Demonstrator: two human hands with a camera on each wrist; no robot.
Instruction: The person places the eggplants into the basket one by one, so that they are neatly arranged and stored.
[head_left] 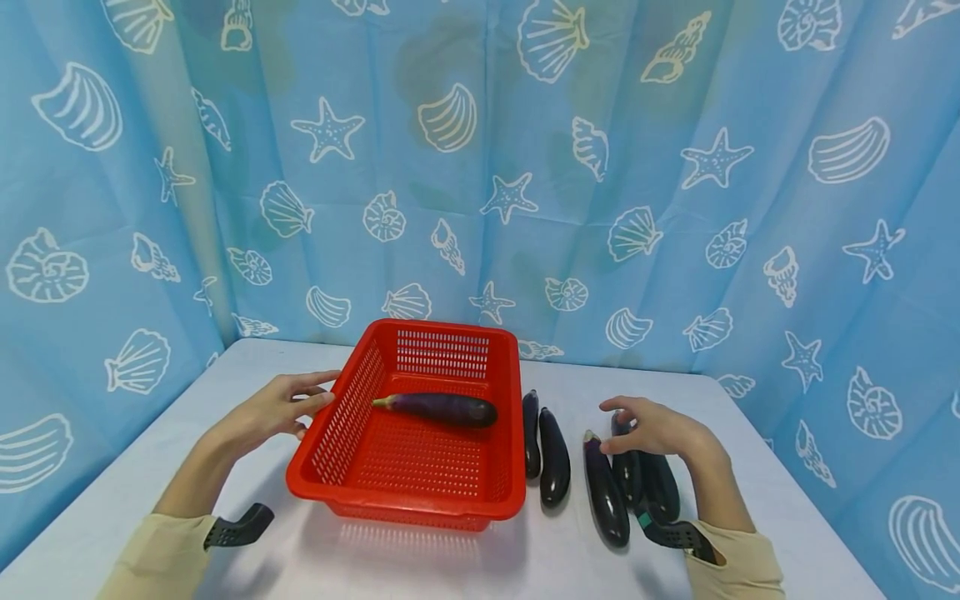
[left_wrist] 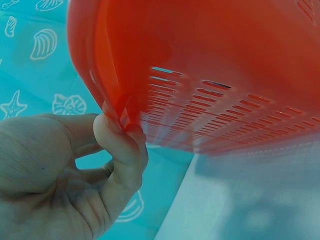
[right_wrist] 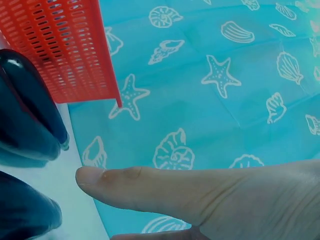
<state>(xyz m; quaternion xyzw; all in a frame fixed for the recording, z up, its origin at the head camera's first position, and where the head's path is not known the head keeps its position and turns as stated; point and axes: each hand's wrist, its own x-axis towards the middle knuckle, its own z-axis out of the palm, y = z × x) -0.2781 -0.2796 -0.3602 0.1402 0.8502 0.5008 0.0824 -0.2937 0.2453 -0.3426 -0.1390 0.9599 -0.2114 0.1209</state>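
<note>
A red perforated plastic basket (head_left: pixel 408 505) stands on the white table, with one eggplant (head_left: pixel 446 408) lying across its inside. My left hand (head_left: pixel 279 407) is at the basket's left side; in the left wrist view its thumb and finger pinch the rim (left_wrist: pixel 92 65). Over on the right, my right hand (head_left: pixel 660 429) hovers above several dark eggplants, thumb and fingers apart, holding nothing. Closest to its thumb lies an eggplant (head_left: pixel 606 493) with its stem pointing away. Two others, an eggplant (head_left: pixel 626 471) and another eggplant (head_left: pixel 660 485), are partly hidden beneath the hand and wrist strap.
Between the basket and the right hand lie a thin eggplant (head_left: pixel 531 437) and a thicker eggplant (head_left: pixel 555 460), close along the basket's right wall. A blue curtain (head_left: pixel 480 208) with white seashells and starfish hangs behind the white table (head_left: pixel 375 567) and along its sides.
</note>
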